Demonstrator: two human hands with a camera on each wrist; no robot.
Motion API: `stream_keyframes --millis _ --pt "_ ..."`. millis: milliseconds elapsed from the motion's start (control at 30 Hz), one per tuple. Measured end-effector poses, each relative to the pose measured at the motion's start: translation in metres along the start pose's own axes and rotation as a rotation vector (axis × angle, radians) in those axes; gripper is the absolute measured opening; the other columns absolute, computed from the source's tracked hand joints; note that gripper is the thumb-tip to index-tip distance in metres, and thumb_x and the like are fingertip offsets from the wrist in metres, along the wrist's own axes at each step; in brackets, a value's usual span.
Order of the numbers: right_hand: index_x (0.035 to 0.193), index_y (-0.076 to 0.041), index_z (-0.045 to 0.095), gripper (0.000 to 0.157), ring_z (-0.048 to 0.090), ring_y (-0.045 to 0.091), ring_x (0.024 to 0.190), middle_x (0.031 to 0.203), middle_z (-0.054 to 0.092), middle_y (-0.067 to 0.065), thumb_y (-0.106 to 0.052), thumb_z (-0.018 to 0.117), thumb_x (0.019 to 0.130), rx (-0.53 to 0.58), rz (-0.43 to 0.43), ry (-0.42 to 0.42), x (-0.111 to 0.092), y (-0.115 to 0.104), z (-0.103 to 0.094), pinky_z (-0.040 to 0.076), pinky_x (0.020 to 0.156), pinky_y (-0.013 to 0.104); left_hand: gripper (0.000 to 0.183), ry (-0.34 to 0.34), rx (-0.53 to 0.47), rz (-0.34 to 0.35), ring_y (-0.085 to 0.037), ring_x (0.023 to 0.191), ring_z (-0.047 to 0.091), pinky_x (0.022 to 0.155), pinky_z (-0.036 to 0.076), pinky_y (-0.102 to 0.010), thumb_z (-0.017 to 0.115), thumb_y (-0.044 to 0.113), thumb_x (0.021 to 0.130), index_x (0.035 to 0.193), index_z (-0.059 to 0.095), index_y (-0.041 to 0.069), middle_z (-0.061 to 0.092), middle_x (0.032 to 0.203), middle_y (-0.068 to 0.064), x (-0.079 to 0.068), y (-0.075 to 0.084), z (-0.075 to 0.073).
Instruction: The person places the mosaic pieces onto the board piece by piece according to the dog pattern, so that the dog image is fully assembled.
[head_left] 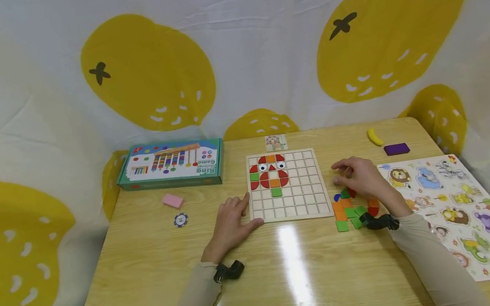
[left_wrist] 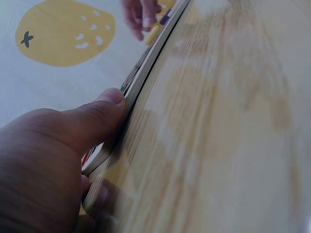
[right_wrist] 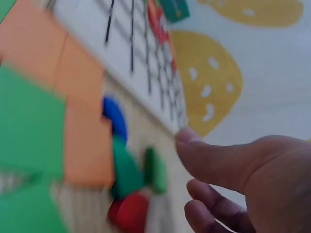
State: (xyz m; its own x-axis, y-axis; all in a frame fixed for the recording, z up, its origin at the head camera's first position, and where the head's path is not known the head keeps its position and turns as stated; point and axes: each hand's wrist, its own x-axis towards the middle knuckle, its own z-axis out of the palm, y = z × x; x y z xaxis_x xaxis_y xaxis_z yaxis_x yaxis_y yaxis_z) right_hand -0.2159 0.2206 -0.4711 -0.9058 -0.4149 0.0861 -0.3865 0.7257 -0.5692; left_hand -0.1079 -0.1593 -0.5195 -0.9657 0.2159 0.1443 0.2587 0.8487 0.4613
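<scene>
A square wooden grid board [head_left: 295, 211] lies on the table with red, orange and green pieces and two eye pieces set in its upper left. At its near left corner, my left hand [head_left: 231, 222] touches the board, index finger at the left side and thumb [left_wrist: 111, 97] against the near edge. Just right of the board, my right hand [head_left: 360, 177] hovers near loose tiles, fingers bent, with nothing seen between thumb and fingertips. Below it lie orange squares [head_left: 339, 211], green squares [head_left: 342, 226], a blue piece [head_left: 337, 197] and red pieces [right_wrist: 131, 213].
A small picture card [head_left: 276, 142] lies behind the board. At left are a game box [head_left: 171, 165], a pink block [head_left: 173, 201] and a poker chip [head_left: 181, 220]. At right are a toy banana [head_left: 374, 137], a purple block [head_left: 397, 149] and an animal puzzle board [head_left: 452, 192].
</scene>
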Motion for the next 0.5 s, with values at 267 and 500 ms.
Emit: stream_keyframes --millis 267,500 --pt "0.106 -0.005 0.066 0.022 0.062 0.019 0.077 0.092 0.067 0.009 -0.022 0.070 0.093 0.000 0.094 -0.079 0.000 0.018 -0.001 0.050 0.070 0.036 0.088 0.005 -0.007 -0.002 -0.011 0.083 0.037 0.077 0.028 -0.032 0.066 0.066 0.083 0.150 0.044 0.013 0.040 0.083 0.007 -0.001 -0.004 0.002" --pt "0.115 -0.006 0.061 0.026 0.061 0.021 0.071 0.086 0.065 0.010 -0.012 0.070 0.092 0.125 0.022 0.059 0.002 -0.001 0.009 0.047 0.063 0.032 0.087 0.013 -0.013 0.009 -0.013 0.082 0.037 0.076 0.028 -0.033 0.069 0.063 0.082 0.148 0.047 0.011 0.040 0.081 0.006 -0.001 0.000 0.001"
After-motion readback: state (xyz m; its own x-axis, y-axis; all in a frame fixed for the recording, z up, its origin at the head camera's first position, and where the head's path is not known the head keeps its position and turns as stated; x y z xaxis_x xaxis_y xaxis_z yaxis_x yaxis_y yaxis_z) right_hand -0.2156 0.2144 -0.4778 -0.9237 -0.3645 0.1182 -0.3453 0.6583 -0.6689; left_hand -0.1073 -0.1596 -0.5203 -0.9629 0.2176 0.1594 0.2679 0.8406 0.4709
